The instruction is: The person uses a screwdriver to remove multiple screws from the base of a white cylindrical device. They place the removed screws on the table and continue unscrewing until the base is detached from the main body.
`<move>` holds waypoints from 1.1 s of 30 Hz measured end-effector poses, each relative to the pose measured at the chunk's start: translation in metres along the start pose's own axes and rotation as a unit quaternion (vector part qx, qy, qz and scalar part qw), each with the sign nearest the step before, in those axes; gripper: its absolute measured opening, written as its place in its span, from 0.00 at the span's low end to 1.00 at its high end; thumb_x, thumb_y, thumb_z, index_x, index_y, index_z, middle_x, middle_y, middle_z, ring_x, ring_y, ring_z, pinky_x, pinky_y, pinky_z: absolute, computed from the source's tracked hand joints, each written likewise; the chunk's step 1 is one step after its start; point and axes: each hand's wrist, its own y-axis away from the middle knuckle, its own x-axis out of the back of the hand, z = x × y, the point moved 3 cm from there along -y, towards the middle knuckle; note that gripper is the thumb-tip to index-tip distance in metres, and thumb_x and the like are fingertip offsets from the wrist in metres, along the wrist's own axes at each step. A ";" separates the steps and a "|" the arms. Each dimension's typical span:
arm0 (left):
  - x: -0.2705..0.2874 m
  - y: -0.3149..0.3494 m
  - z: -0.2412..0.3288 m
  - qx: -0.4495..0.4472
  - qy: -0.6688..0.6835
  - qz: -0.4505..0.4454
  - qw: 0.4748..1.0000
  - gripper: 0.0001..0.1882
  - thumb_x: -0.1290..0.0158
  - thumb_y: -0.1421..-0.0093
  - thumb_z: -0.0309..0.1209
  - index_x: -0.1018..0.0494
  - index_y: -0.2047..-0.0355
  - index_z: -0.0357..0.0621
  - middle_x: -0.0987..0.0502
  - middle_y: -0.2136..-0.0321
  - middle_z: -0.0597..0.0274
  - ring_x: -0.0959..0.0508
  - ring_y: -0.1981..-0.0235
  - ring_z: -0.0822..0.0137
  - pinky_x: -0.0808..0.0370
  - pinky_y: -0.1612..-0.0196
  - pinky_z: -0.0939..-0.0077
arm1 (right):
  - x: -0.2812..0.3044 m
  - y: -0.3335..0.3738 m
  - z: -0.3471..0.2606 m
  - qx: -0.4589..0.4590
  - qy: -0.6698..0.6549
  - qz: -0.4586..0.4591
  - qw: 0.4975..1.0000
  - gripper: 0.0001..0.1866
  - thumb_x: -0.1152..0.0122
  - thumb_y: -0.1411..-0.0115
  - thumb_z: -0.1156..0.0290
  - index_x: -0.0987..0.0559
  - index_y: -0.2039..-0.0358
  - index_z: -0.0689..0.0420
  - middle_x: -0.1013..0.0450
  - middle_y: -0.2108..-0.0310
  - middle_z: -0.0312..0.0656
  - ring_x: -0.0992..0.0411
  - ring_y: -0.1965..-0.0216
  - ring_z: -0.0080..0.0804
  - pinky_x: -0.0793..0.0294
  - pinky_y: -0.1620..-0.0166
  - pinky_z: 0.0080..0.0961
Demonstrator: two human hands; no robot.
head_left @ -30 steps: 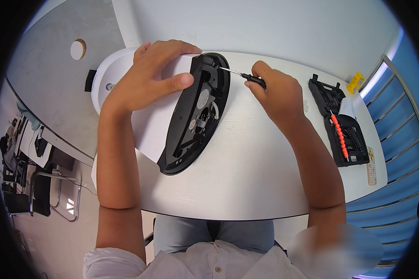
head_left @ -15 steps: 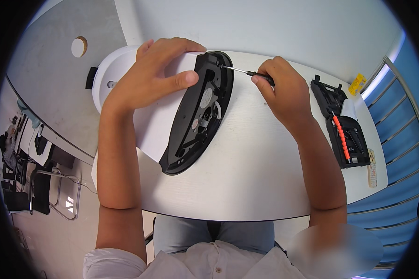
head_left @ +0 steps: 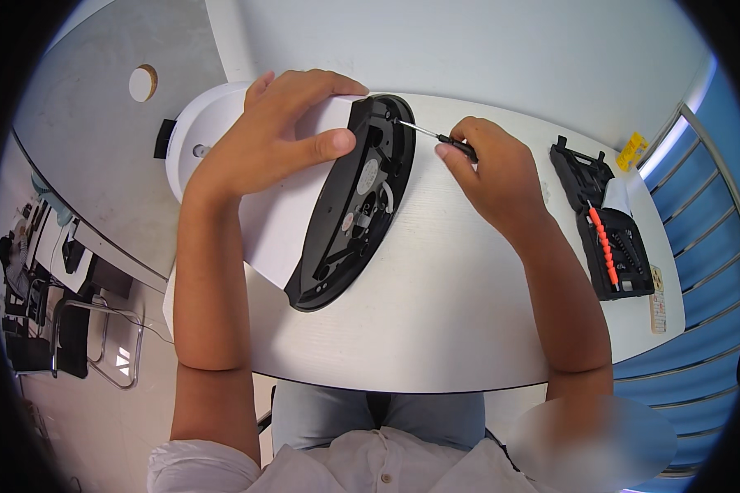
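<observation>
A white appliance [head_left: 275, 222] with a curved black base [head_left: 325, 218] lies on its side on the white table. The base's underside is turned up toward me and shows recesses, round labels and small parts. Across the appliance's far end, my left hand [head_left: 292, 140] holds it, thumb along the edge of the base and fingers over the far side. In my right hand [head_left: 497, 168] is a thin screwdriver [head_left: 440, 135], gripped by its black handle. Its tip meets the base near the far end; the exact contact is too small to make out.
On the right of the table [head_left: 460, 304] lies an open black tool case [head_left: 625, 255] with an orange flexible shaft [head_left: 603, 245]. Nearby are a remote control [head_left: 658, 300] and a yellow item [head_left: 631, 151]. Metal rails [head_left: 699, 238] run beyond the right edge; a grey tabletop [head_left: 90, 115] adjoins left.
My right hand's fingers have shifted on the screwdriver handle, and the hand sits slightly lower. The screwdriver's tip stays at the base's far end. My left hand keeps its hold.
</observation>
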 end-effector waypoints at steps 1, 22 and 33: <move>0.000 0.000 0.000 0.002 -0.002 -0.001 1.000 0.39 0.56 0.45 0.66 0.31 0.48 0.45 0.29 0.49 0.61 0.34 0.43 0.60 0.56 0.37 0.57 | 0.000 0.000 0.001 0.021 -0.001 0.019 1.000 0.09 0.39 0.44 0.67 0.27 0.73 0.58 0.30 0.78 0.40 0.31 0.76 0.37 0.33 0.72 0.32; 0.000 -0.001 0.000 -0.008 0.000 0.002 1.000 0.39 0.56 0.44 0.65 0.31 0.48 0.44 0.28 0.49 0.60 0.33 0.45 0.61 0.54 0.39 0.61 | 0.004 -0.002 -0.004 0.000 0.029 -0.020 0.999 0.09 0.38 0.46 0.69 0.29 0.70 0.57 0.28 0.75 0.39 0.30 0.72 0.38 0.32 0.69 0.33; 0.000 -0.001 0.002 -0.007 -0.002 0.001 1.000 0.39 0.56 0.44 0.65 0.30 0.48 0.43 0.27 0.51 0.59 0.33 0.47 0.61 0.52 0.39 0.64 | 0.004 -0.002 -0.001 -0.049 -0.019 -0.093 0.994 0.08 0.43 0.41 0.69 0.31 0.68 0.58 0.28 0.76 0.41 0.31 0.75 0.39 0.32 0.70 0.32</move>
